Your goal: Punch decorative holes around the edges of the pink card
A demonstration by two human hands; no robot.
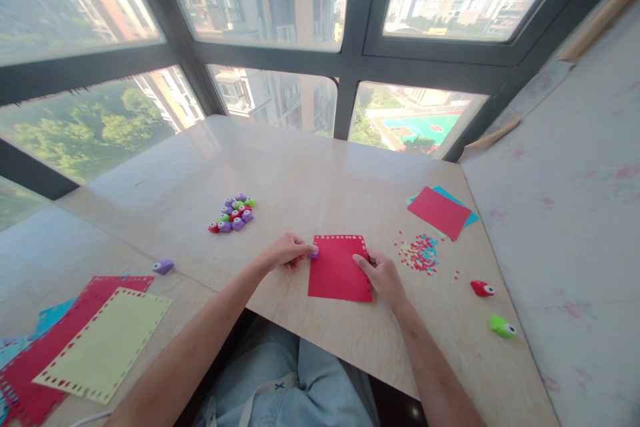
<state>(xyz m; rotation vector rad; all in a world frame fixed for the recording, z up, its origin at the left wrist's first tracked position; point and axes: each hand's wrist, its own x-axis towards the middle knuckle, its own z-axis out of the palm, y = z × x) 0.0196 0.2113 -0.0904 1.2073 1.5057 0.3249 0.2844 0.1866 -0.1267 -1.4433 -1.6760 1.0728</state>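
A red sheet of paper (336,273) lies in front of me, with punched holes along its top edge and down its right edge. At the sheet's upper left edge, my left hand (290,251) is closed on a small purple craft punch (313,253), thumb on top. My right hand (383,273) grips the sheet's right edge, thumb above and fingers underneath. Part of the purple punch is hidden by the left thumb and fingers.
Several coloured punches (235,215) cluster beyond my left hand. Punched sheets (107,340) and a purple punch (163,267) lie left. On the right are confetti bits (420,253), a stack of coloured paper (440,212), a red punch (482,288) and a green punch (502,326).
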